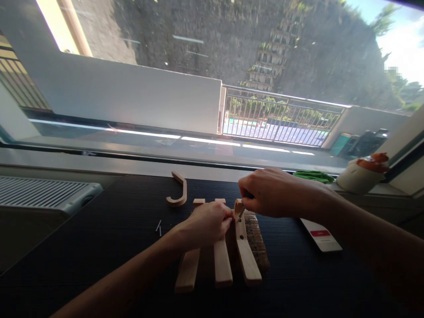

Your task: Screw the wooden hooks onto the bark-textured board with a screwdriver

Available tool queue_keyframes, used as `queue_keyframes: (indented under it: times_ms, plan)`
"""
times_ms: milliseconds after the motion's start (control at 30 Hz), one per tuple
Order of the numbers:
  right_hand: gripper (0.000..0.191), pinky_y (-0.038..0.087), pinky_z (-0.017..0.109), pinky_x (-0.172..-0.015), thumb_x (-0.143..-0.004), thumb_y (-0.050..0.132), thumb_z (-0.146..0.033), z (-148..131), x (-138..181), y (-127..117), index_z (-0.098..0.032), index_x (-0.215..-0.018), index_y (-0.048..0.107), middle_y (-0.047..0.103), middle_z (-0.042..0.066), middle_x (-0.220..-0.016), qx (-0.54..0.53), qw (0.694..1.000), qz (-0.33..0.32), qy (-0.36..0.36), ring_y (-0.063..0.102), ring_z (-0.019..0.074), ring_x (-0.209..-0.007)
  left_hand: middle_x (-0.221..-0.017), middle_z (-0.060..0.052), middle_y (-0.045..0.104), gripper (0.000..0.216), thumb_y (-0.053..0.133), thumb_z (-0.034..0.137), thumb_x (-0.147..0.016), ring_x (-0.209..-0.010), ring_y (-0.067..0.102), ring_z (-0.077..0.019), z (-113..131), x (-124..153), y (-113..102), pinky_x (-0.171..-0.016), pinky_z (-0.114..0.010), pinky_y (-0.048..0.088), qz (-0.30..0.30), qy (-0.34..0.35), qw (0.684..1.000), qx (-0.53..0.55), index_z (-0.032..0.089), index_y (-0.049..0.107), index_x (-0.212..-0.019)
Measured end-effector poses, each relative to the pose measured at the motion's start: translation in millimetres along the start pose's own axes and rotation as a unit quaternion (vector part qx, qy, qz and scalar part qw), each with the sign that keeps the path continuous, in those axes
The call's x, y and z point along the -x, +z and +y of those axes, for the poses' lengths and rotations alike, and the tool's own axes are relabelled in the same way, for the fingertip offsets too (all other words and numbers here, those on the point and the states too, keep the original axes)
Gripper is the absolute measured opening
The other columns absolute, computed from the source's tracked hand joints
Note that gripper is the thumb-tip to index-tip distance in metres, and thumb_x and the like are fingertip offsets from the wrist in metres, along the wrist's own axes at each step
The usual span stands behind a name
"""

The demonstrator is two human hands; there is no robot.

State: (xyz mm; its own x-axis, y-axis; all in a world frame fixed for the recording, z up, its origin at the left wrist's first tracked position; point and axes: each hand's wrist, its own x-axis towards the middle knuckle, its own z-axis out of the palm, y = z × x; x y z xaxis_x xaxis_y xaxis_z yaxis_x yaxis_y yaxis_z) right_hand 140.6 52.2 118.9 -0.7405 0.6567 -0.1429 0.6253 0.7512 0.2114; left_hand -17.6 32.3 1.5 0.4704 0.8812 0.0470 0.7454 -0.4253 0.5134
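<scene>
My right hand [261, 192] is wrapped round a screwdriver [242, 212], whose dark handle is mostly hidden in the fist. The shaft slants down to the upper hole of the right wooden hook [249, 263]; a second dark hole shows below it. Closed and palm down, my left hand [208, 223] lies across the middle wooden hook [222, 265] and the left wooden hook [188, 271]. Its fingertips are pinched beside the right hook; what they hold is hidden. Under the hooks is a brown, rough-edged wooden board [256, 240], largely covered.
A loose wooden hook [182, 190] and a few screws [159, 227] lie left on the dark table [126, 212]. To the right are a white and red card [320, 234], a green cloth [313, 176] and a pot [359, 176]. A window sill borders the far edge.
</scene>
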Motion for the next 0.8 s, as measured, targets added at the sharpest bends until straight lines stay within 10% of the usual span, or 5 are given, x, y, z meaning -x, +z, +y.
queue_keyframes:
  times_ms: [333, 600, 800]
  plan:
    - [0.022, 0.030, 0.025, -0.052, -0.077, 0.046, -0.033, 7, 8, 7, -0.020, -0.076, 0.063, 0.062, 0.003, -0.066, -0.003, 1.000, 0.027, 0.010, 0.051, 0.0136, -0.057, -0.090, -0.002, 0.061, 0.031, 0.039, 0.032, -0.083, -0.074, 0.057, -0.0153, -1, -5, 10, -0.063, -0.024, 0.038, 0.047, -0.015, 0.998, 0.045, 0.027, 0.062, -0.103]
    - [0.021, 0.028, 0.025, -0.050, -0.076, 0.045, -0.033, 9, 10, 10, -0.021, -0.075, 0.062, 0.062, 0.002, -0.066, -0.007, 0.999, 0.045, 0.012, 0.049, 0.0134, -0.056, -0.086, 0.000, 0.063, 0.027, 0.042, 0.026, -0.081, -0.075, 0.057, -0.0143, 6, 2, -5, -0.063, -0.022, 0.037, 0.018, 0.000, 1.000, 0.008, 0.027, 0.068, -0.089]
    - [0.021, 0.028, 0.024, -0.050, -0.077, 0.046, -0.033, 10, 11, 9, -0.020, -0.076, 0.063, 0.062, 0.002, -0.066, -0.024, 0.999, 0.044, 0.011, 0.049, 0.0127, -0.056, -0.074, -0.002, 0.061, 0.025, 0.042, 0.032, -0.084, -0.070, 0.054, -0.0158, 15, 4, -17, -0.064, -0.027, 0.036, 0.168, -0.027, 0.978, -0.121, 0.021, 0.063, -0.091]
